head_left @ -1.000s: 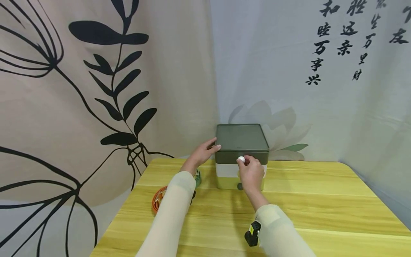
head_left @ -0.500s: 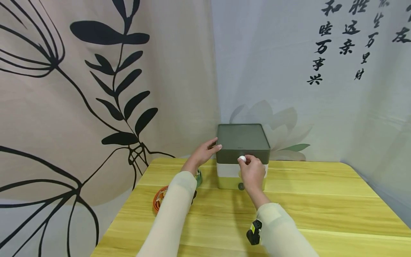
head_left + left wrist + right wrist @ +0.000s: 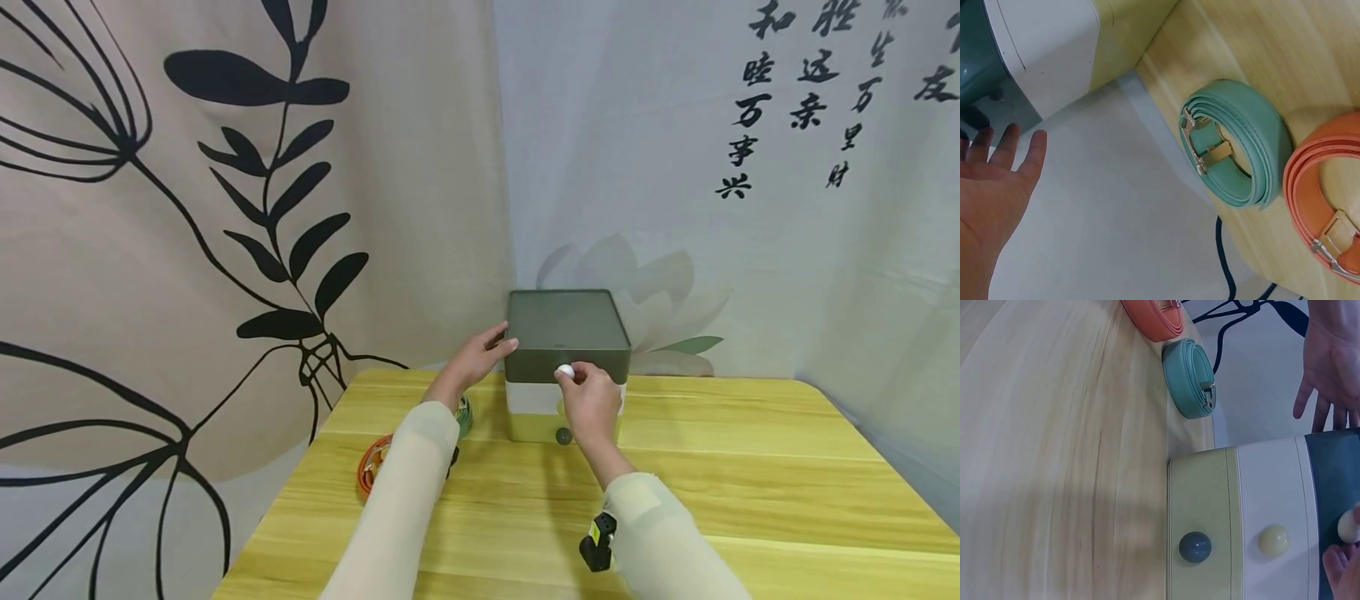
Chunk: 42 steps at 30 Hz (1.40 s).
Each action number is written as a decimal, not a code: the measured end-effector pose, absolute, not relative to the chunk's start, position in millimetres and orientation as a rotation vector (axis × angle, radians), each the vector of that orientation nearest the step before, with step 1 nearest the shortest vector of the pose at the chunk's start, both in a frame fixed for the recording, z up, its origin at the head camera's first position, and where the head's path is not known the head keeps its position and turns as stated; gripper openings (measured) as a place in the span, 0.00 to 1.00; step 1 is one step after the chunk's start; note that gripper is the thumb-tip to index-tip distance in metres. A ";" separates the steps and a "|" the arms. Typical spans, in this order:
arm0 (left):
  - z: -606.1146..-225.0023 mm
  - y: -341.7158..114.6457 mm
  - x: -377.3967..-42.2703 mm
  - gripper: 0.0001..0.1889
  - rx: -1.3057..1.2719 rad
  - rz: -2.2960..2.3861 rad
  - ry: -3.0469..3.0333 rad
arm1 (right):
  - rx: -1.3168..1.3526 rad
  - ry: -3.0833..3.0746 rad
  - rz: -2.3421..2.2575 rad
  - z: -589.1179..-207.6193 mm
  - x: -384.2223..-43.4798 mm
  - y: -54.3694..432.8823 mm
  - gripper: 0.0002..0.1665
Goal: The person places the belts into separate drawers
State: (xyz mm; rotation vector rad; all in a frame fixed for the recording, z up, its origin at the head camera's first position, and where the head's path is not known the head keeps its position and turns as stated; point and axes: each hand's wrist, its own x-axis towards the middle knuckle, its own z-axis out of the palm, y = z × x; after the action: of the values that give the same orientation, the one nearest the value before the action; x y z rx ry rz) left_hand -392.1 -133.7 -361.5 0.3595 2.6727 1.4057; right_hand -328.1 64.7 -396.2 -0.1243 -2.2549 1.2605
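coiled orange belt (image 3: 1307, 194), green belt (image 3: 1272, 131) just beyond it, left hand (image 3: 474, 358) with fingers spread at the left side of the drawer box (image 3: 568, 321), white knob (image 3: 565, 371) on its dark top drawer (image 3: 531, 367), pinched between thumb and fingers of the right hand (image 3: 591, 406)

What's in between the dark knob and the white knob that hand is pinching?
The yellow knob, on the white drawer. The right wrist view shows it between the dark knob and the right hand's white knob.
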 end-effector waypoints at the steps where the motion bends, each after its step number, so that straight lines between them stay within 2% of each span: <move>1: -361.2 -133.7 -392.1 0.38 0.361 1.402 2.675 | -0.121 -2.259 1.265 -395.4 -327.7 65.2 0.17; 17: -355.4 -134.6 -394.1 0.38 0.401 1.394 2.714 | -0.028 -2.321 1.273 -388.7 -327.7 73.9 0.16; 42: -341.0 -139.2 -380.9 0.33 0.427 1.541 2.759 | 0.045 -2.284 1.252 -365.5 -324.8 115.2 0.24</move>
State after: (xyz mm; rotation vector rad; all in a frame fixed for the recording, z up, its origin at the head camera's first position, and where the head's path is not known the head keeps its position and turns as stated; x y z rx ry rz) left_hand -380.9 -139.2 -341.0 0.4269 2.7592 1.5413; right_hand -324.8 115.2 -365.5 0.0453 -2.2840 1.2519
